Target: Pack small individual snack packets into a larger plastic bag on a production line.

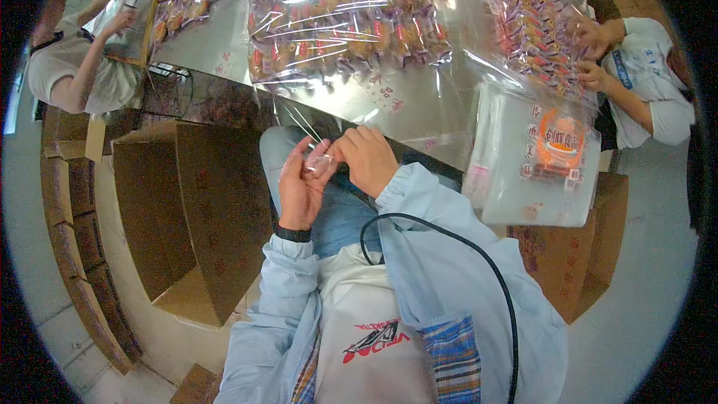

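Observation:
A large clear plastic bag point(350, 33) lies flat on the metal tabletop, filled with rows of small individually wrapped snacks. One corner of its film is drawn out into thin, taut strands over the table's near edge. At my lap, my left hand point(303, 185) holds the gathered end of this film, palm turned up, with a crumpled bit of plastic between thumb and fingers. Right beside it, my right hand point(367, 160) pinches the same film, its fingertips against those of my left. The exact finger grip is partly hidden.
Flat printed plastic bags point(535, 163) are stacked at the table's right corner. An open cardboard box point(190, 219) stands left of my legs; another carton point(569, 247) is at right. Co-workers sit left point(84, 73) and right point(639, 78). A black cable point(488, 261) crosses my jacket.

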Demonstrator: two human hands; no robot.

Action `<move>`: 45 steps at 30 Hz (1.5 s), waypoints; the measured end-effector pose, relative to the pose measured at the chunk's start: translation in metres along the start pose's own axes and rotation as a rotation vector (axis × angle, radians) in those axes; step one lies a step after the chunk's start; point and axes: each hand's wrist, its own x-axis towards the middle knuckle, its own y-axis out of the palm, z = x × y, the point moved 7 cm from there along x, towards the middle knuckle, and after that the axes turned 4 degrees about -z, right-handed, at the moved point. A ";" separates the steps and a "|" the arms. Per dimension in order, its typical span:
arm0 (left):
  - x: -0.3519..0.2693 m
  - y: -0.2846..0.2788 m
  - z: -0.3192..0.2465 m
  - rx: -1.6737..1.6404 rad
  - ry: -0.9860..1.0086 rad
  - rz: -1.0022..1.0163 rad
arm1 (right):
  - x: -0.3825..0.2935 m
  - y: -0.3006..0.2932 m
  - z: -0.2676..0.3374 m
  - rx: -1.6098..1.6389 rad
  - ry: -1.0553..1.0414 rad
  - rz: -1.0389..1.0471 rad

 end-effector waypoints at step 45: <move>0.061 0.083 -0.053 2.091 0.851 0.703 | -0.075 -0.096 0.029 -0.148 -0.335 0.056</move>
